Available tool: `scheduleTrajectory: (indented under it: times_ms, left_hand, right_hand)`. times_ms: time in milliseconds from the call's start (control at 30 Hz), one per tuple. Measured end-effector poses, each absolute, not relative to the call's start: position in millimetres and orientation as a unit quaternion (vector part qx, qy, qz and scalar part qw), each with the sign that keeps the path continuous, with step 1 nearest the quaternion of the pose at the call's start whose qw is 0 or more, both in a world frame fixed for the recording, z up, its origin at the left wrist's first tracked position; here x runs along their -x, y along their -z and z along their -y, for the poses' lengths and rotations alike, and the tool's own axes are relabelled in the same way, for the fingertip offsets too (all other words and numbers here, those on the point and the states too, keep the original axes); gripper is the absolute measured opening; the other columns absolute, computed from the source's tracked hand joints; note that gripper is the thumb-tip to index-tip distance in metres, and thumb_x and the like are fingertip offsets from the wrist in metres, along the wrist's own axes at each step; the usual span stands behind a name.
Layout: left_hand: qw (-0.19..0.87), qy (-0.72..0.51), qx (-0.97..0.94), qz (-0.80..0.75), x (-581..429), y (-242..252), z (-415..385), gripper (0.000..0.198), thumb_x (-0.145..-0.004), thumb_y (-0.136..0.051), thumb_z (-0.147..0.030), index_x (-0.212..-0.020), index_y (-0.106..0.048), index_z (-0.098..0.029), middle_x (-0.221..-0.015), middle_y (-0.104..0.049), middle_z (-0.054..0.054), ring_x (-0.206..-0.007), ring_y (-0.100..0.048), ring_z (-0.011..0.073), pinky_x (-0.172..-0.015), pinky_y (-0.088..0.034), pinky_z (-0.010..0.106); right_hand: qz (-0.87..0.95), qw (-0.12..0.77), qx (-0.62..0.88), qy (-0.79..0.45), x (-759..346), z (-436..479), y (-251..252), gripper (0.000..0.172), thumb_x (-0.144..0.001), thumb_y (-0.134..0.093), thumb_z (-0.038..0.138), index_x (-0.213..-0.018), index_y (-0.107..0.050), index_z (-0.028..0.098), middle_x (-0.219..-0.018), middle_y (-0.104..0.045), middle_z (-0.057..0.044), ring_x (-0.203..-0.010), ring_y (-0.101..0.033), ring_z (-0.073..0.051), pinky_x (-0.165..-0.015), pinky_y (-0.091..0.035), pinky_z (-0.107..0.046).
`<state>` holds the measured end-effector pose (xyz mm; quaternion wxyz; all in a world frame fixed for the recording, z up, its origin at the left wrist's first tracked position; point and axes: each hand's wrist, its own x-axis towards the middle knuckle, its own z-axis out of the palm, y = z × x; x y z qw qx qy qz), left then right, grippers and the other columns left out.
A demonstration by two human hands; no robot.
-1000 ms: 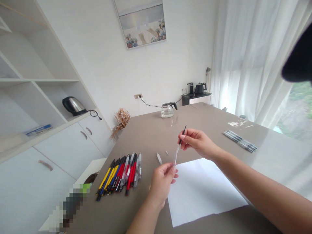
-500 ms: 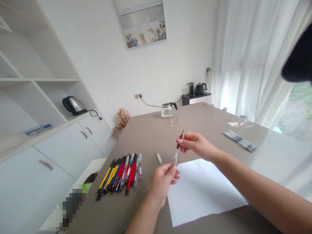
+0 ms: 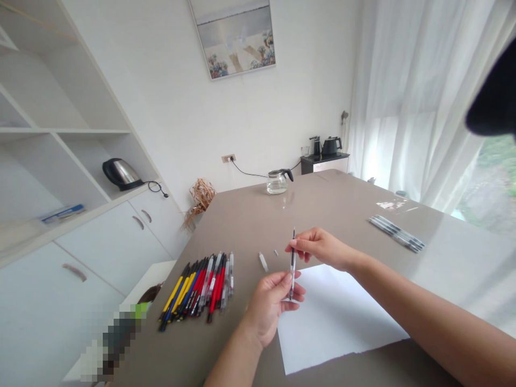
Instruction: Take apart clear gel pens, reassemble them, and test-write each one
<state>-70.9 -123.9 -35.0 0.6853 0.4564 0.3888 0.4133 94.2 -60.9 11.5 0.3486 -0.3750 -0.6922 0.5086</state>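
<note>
My left hand (image 3: 271, 301) pinches a clear pen barrel (image 3: 292, 280) upright above the left edge of a white paper sheet (image 3: 338, 317). At the barrel's top, my right hand (image 3: 318, 247) grips a dark refill (image 3: 293, 250) between thumb and fingers; much of the refill is inside the barrel and its thin tip points up. Behind my left hand, a whitish pen part (image 3: 263, 262) and a tiny metallic piece, perhaps a spring (image 3: 276, 252), lie on the table.
Many yellow, blue, red and clear pens (image 3: 197, 290) lie in rows at left on the brown table (image 3: 242, 220). Several clear pens (image 3: 397, 234) and white scraps (image 3: 391, 204) are at right. A glass pot (image 3: 277, 183) stands at the far edge.
The refill has moved down into the barrel and stands more upright. My right hand has come lower and closer to my left hand, whose lower fingers have spread somewhat.
</note>
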Motion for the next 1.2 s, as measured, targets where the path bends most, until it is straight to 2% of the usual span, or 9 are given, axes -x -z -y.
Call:
scheduleTrajectory:
  times_ms: [200,300,433,533,833,1033,1200]
  left_hand:
    - [0.658,-0.447,-0.451,-0.405,71,36,122,0.033,-0.075,-0.05,-0.038,-0.096,-0.057,-0.014,-0.079,-0.058,0.007,-0.068,-0.053,0.0122,-0.061,-0.038,0.024]
    - [0.627,-0.489,-0.438,-0.42,74,38,119,0.036,-0.073,-0.051,-0.04,-0.098,-0.056,-0.015,-0.082,-0.059,0.008,-0.069,-0.053,0.0125,-0.062,-0.039,0.025]
    - [0.573,-0.548,-0.408,-0.453,81,39,112,0.039,-0.071,-0.052,-0.043,-0.099,-0.056,-0.016,-0.085,-0.059,0.009,-0.072,-0.053,0.013,-0.065,-0.04,0.027]
    - [0.554,-0.572,-0.39,-0.464,87,39,109,0.04,-0.07,-0.054,-0.044,-0.099,-0.056,-0.016,-0.086,-0.059,0.01,-0.071,-0.054,0.0129,-0.065,-0.041,0.027]
    - [0.554,-0.576,-0.387,-0.459,91,41,106,0.041,-0.071,-0.052,-0.045,-0.1,-0.056,-0.016,-0.087,-0.06,0.01,-0.073,-0.056,0.015,-0.065,-0.042,0.027]
    - [0.567,-0.567,-0.391,-0.451,90,40,108,0.043,-0.07,-0.051,-0.047,-0.099,-0.056,-0.017,-0.087,-0.061,0.01,-0.073,-0.057,0.0153,-0.064,-0.042,0.027]
    - [0.565,-0.553,-0.408,-0.457,87,38,110,0.044,-0.07,-0.051,-0.047,-0.099,-0.056,-0.015,-0.086,-0.061,0.01,-0.072,-0.057,0.0153,-0.063,-0.041,0.026]
  right_hand:
    - [0.679,0.35,0.353,-0.54,-93,63,-9,0.036,-0.071,-0.049,0.045,-0.068,-0.063,0.012,-0.064,-0.056,-0.004,-0.055,-0.046,-0.009,-0.051,-0.039,-0.022]
    - [0.697,0.324,0.371,-0.521,-93,57,-4,0.036,-0.071,-0.049,0.047,-0.074,-0.062,0.013,-0.069,-0.058,-0.004,-0.055,-0.047,-0.008,-0.05,-0.04,-0.021]
    - [0.733,0.252,0.504,-0.381,-88,33,11,0.031,-0.074,-0.045,0.041,-0.08,-0.061,0.015,-0.071,-0.061,-0.003,-0.053,-0.049,-0.008,-0.048,-0.04,-0.02]
    - [0.747,0.195,0.575,-0.272,-78,11,21,0.023,-0.071,-0.049,0.032,-0.077,-0.063,0.016,-0.071,-0.062,-0.004,-0.059,-0.053,-0.011,-0.051,-0.038,-0.02]
    - [0.766,0.126,0.602,-0.188,-28,-8,43,0.023,-0.063,-0.057,0.033,-0.073,-0.062,0.013,-0.072,-0.062,-0.01,-0.069,-0.056,-0.022,-0.058,-0.037,-0.028]
    - [0.773,0.17,0.578,-0.197,-27,-2,46,0.014,-0.068,-0.052,0.023,-0.069,-0.06,0.012,-0.07,-0.061,-0.01,-0.065,-0.054,-0.018,-0.057,-0.037,-0.026]
    - [0.757,0.273,0.546,-0.233,-46,-3,20,0.028,-0.078,-0.038,0.033,-0.088,-0.057,0.016,-0.076,-0.06,-0.005,-0.06,-0.05,-0.012,-0.053,-0.037,-0.022]
